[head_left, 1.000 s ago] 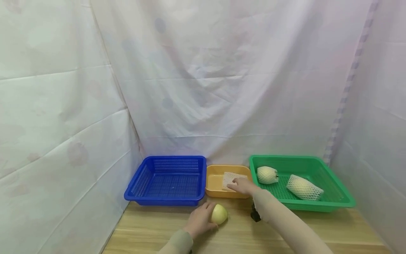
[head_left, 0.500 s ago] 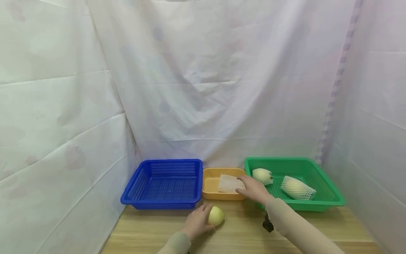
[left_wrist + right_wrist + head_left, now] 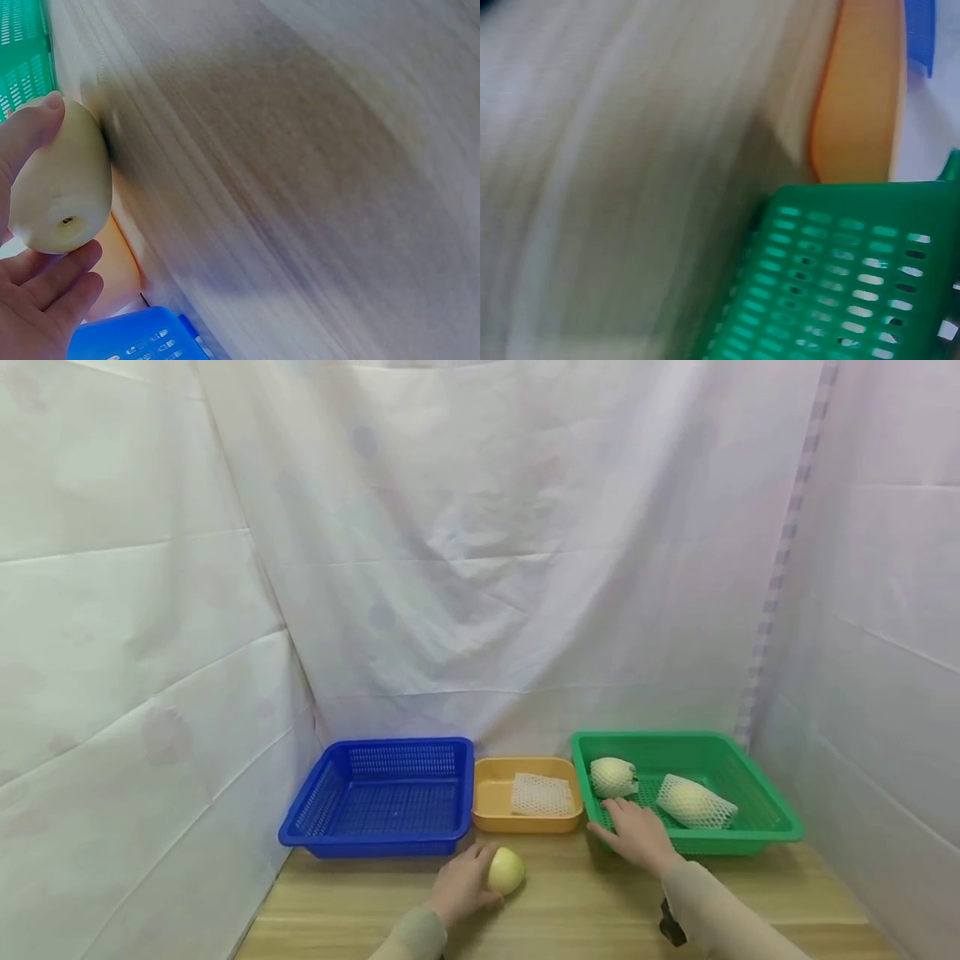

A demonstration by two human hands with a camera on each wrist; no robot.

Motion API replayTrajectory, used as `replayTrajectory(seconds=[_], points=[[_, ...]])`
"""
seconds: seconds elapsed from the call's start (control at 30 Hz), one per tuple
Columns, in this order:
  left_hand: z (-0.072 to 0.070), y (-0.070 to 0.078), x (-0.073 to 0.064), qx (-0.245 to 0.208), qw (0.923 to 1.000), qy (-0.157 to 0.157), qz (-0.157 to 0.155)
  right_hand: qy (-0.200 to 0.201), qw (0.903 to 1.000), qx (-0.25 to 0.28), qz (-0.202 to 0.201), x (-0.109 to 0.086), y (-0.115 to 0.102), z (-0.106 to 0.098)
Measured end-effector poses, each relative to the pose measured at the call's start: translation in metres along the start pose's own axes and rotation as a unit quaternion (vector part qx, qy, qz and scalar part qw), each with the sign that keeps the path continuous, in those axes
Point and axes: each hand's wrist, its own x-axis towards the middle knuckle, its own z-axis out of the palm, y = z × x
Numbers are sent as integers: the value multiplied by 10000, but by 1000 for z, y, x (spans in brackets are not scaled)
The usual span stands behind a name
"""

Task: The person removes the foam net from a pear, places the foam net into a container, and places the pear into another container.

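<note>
The pale yellow fruit [image 3: 507, 871] lies lower centre in the head view, held by the left hand [image 3: 461, 885]; the right hand [image 3: 639, 837], thumb spread, is at the green basket [image 3: 750, 837], contact unclear. Left wrist: fruit at left, pinched between thumb above and fingers below. Right wrist: green basket, lower right.

Head view is bright and evenly lit, a little soft; white curtain [image 3: 450, 527] tints greenish at picture left, mauve at right. Faint shadow under the left hand [image 3: 461, 887]. Left wrist view runs dimmer: broad brown shadow crosses the tabletop [image 3: 262, 172], paler at upper right; fruit [image 3: 67, 169] fairly crisp. Right wrist view hazy, wood grain smeared, shadow beside the green basket [image 3: 862, 196].
</note>
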Motion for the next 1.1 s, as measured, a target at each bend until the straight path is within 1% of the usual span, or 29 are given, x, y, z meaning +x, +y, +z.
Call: replayTrajectory(seconds=[0.17,0.27,0.33,0.43,0.5,0.63,0.73,0.97,1.1], points=[[0,2,1,-88,10000,-32,-33,-196,9998,-51,25,-7,2,8],[0,1,4,-83,10000,-19,-25,-98,9997,-208,8,-9,-1,10],[0,0,5,-90,10000,-12,-3,-26,9991,-422,42,-11,-4,11],[1,-1,5,-72,10000,25,5,175,9973,-706,51,-15,-6,15],[2,-2,5,-66,10000,50,10,341,9957,-859,-23,-17,-6,19],[3,-3,6,-83,9999,65,5,866,9911,-988,-233,-18,-4,26],[3,-2,6,-77,10000,54,31,1149,9878,-1003,-315,-18,-3,29],[0,-1,5,-92,9999,35,-29,1374,9863,-874,-265,-18,-3,33],[1,0,3,-137,9999,-35,-78,1503,9845,-851,-289,-19,-3,37]])
